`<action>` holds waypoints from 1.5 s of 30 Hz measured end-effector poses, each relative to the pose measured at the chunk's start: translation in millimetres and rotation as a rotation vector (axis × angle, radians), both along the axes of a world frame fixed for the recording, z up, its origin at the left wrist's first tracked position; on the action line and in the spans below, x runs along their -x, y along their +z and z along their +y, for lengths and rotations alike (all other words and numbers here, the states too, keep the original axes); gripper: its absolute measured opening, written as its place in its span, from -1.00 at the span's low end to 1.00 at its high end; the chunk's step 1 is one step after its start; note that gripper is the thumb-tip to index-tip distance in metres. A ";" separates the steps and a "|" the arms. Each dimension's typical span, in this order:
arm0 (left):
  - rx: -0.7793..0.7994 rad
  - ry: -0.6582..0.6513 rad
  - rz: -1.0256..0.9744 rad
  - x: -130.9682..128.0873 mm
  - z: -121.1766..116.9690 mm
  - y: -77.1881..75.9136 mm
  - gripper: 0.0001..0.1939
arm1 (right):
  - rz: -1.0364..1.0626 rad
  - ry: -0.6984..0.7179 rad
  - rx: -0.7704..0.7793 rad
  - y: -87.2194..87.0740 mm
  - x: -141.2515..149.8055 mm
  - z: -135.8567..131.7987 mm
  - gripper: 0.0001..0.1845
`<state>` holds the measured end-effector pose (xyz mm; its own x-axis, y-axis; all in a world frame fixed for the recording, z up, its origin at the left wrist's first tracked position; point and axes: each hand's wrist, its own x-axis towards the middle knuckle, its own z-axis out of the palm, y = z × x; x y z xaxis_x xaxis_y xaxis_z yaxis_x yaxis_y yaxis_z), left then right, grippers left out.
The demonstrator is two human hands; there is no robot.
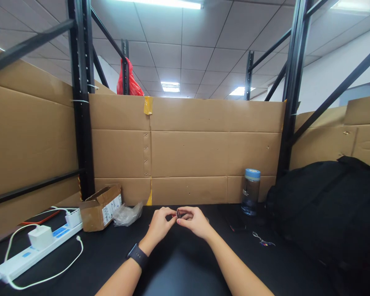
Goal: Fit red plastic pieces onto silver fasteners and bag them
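My left hand (160,224) and my right hand (195,222) meet over the middle of the black table. Between their fingertips is a small dark object (178,213), roundish at its edge and mostly covered by the fingers; its kind I cannot make out. The right thumb and fingers pinch it from the right. From the left, the thumb and forefinger of my left hand close on its other side. A dark watch (137,255) is strapped round my left wrist.
Left stand a white power strip (31,257) with chargers and cables, an opened cardboard box (100,207) and a clear plastic bag (128,214). Right are a blue-lidded bottle (250,193), a phone-like dark slab (237,224), a small corded trinket (263,239) and a black bag (323,213). Cardboard walls (188,152) enclose the table.
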<state>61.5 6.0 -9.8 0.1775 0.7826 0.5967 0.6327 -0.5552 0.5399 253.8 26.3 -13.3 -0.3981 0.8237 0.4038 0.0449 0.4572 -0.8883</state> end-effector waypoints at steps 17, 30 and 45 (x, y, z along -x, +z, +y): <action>-0.046 0.052 0.162 -0.1 -3.7 -0.9 -0.86 | -0.009 0.045 0.048 -12.6 6.0 2.1 -0.47; 0.053 0.026 0.155 0.6 1.8 -3.7 -0.78 | 0.025 -0.032 0.034 -10.9 4.9 4.9 -0.25; 0.011 0.056 0.000 -2.9 -5.4 5.2 -0.71 | 0.060 -0.057 -0.045 -3.8 12.0 -1.4 -0.39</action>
<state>64.5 0.6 -4.6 0.1337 0.7980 0.5877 0.6626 -0.5130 0.5457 241.8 24.9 -17.1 -0.3254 0.8248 0.4624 0.0192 0.4947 -0.8689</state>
